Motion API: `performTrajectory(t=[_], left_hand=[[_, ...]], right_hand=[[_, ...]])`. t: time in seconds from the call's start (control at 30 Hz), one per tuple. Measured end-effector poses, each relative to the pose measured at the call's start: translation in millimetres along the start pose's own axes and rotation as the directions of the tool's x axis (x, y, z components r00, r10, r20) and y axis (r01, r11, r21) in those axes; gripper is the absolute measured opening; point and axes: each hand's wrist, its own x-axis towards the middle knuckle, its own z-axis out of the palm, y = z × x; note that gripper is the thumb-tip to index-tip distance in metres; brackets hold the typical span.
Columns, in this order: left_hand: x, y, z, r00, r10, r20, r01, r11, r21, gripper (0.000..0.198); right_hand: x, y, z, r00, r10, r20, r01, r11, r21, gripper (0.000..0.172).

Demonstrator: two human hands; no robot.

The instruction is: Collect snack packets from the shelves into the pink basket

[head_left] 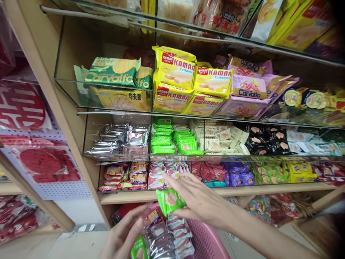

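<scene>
In the head view my right hand [199, 198] reaches in from the right above a pink basket [207, 235]. It grips a small green wafer packet [169, 201] between thumb and fingers. My left hand [126, 230] hovers over the basket's left side, slightly blurred, its thumb and fingers apart. Just below it lies another green packet [139, 247], partly covered by the hand. Inside the basket are several silver packets [159, 241], a row of white-and-red packets [181, 235] and an orange packet [153, 217].
Glass-fronted shelves rise ahead. One compartment holds stacked green packets [161, 138], beside silver packets [110, 138] and cream packets [221, 138]. Yellow wafer bags [175, 70] sit higher up. The wooden shelf edge [129, 197] runs just behind the basket. Red decorations [40, 163] hang at left.
</scene>
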Motion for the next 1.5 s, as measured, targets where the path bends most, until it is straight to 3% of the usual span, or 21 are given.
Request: performTrajectory(t=[0.13,0.3,0.37,0.43,0.5,0.57,0.63,0.73,1.0,1.5], left_hand=[[3,33,17.9,0.997,-0.043,0.070,0.060,0.966,-0.252,0.049],[6,30,29.7,0.982,-0.073,0.175,0.115,0.962,-0.248,0.044],[6,23,30.7,0.975,-0.130,0.182,0.177,0.945,-0.275,0.047],[5,19,30.5,0.975,-0.169,0.146,0.209,0.921,-0.329,0.048],[4,17,30.0,0.974,-0.190,0.125,0.224,0.898,-0.378,0.050],[4,16,30.0,0.974,-0.187,0.124,0.221,0.892,-0.394,0.052],[4,16,31.0,0.978,-0.172,0.115,0.204,0.901,-0.384,0.053],[5,14,33.8,0.982,-0.163,0.097,0.187,0.919,-0.347,0.051],[4,2,37.0,0.974,-0.225,0.040,0.228,0.943,-0.243,0.051],[1,-12,35.1,0.987,-0.163,0.007,0.159,0.955,-0.251,0.042]], right_hand=[[-4,-9,29,0.993,-0.092,0.079,0.087,0.994,0.068,0.096],[-9,-16,39,0.991,-0.098,0.089,0.081,0.981,0.177,0.088],[-15,-15,39,0.997,-0.042,0.065,0.023,0.963,0.268,0.085],[-23,-12,43,0.991,0.131,0.027,-0.130,0.909,0.395,0.082],[-30,-9,51,0.921,0.389,-0.008,-0.316,0.760,0.567,0.069],[-33,-9,61,0.805,0.592,0.041,-0.424,0.525,0.738,0.045],[-32,-10,70,0.745,0.655,0.131,-0.434,0.326,0.840,0.035],[-29,-13,77,0.730,0.657,0.189,-0.409,0.198,0.891,0.036],[-26,-18,79,0.703,0.692,0.166,-0.380,0.167,0.910,0.034],[-31,-18,89,0.713,0.664,0.223,-0.380,0.100,0.920,0.034]])
